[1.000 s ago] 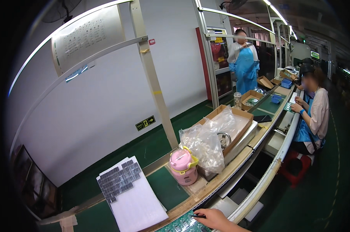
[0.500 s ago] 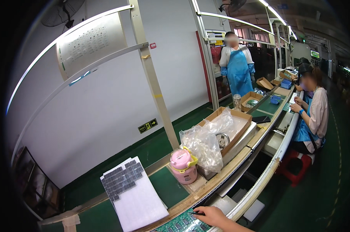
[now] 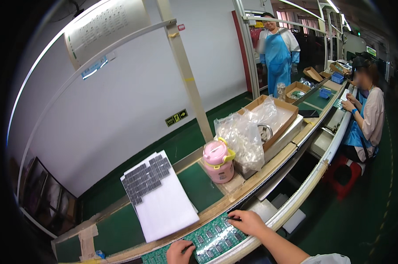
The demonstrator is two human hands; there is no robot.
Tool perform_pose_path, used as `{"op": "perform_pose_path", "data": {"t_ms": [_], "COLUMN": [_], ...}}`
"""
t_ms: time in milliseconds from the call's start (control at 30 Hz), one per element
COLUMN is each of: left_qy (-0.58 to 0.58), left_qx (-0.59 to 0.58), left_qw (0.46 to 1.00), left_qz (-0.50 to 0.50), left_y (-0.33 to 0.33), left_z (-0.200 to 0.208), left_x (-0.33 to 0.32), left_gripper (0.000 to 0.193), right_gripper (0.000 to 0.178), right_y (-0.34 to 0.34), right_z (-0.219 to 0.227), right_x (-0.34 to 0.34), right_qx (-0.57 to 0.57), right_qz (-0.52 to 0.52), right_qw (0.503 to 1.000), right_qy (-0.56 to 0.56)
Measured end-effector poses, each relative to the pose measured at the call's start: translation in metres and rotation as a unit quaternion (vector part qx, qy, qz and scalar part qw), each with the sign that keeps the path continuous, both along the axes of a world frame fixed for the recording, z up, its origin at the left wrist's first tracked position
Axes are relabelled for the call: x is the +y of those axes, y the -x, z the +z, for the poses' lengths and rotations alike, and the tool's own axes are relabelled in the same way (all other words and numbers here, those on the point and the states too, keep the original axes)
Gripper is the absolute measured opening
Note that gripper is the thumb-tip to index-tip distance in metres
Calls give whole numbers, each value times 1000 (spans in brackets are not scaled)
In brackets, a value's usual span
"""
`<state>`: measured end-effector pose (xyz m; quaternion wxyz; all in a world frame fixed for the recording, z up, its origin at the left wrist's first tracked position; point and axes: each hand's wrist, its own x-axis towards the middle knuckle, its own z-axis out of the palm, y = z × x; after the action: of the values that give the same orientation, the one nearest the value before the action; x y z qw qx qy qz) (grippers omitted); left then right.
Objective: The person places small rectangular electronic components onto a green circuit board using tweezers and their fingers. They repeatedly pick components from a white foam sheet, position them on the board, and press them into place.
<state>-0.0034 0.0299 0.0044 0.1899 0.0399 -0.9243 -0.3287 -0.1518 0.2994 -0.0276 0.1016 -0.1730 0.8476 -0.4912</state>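
Observation:
Green circuit boards point(image 3: 211, 241) with dark chips lie in a row along the rail just before me. My right hand point(image 3: 248, 222) is closed around a thin dark tool point(image 3: 234, 218), its tip over the boards' far right part; the tool's exact kind is too small to tell. My left hand point(image 3: 178, 252) rests at the boards' left part, fingers curled. Something dark shows by its fingertips, but I cannot make out what it is. Beyond the boards, a stack of white foam sheets point(image 3: 170, 215) bears a group of dark rectangular pieces point(image 3: 146, 179).
A pink jar point(image 3: 219, 171) with a yellow handle stands right of the foam, beside a clear plastic bag point(image 3: 247, 152) and a cardboard tray point(image 3: 287, 108). Farther along the bench sits a co-worker point(image 3: 370, 105); another person in a blue apron point(image 3: 278, 53) stands behind it.
The view has tilted down and shifted left, so the bench sits higher. My left hand has come into view at the boards. My right hand still holds the dark tool.

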Motion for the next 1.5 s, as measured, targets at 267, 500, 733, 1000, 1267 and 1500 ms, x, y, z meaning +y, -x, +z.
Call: {"op": "perform_pose_path", "data": {"t_ms": [267,500,733,1000,1267,1500], "left_qy": [7,-8,20,-49,-61,-60], "left_qx": [36,10,47,36,68,51], "left_qw": [999,1000,998,998,996,997], "left_qz": [-20,-27,-26,-32,-25,-27], "left_y": [0,0,-5,-3,-5,-5], "left_z": [-5,-10,-11,-20,-27,-29], "left_x": [-5,-5,-14,-17,-16,-19], "left_gripper": [20,19,9,13,15,14], "right_gripper": [38,32,15,13,24,22], "right_y": [0,-4,-10,-46,-44,-39], "right_z": [-2,7,25,59,52,50], "right_x": [-1,2,-17,-75,-120,-127], "right_qx": [-12,72,265,222,270,256], "right_qz": [-9,-79,-97,142,310,327], "right_qw": [1000,994,953,964,909,903], "right_qy": [23,3,106,32,-70,-112]}}
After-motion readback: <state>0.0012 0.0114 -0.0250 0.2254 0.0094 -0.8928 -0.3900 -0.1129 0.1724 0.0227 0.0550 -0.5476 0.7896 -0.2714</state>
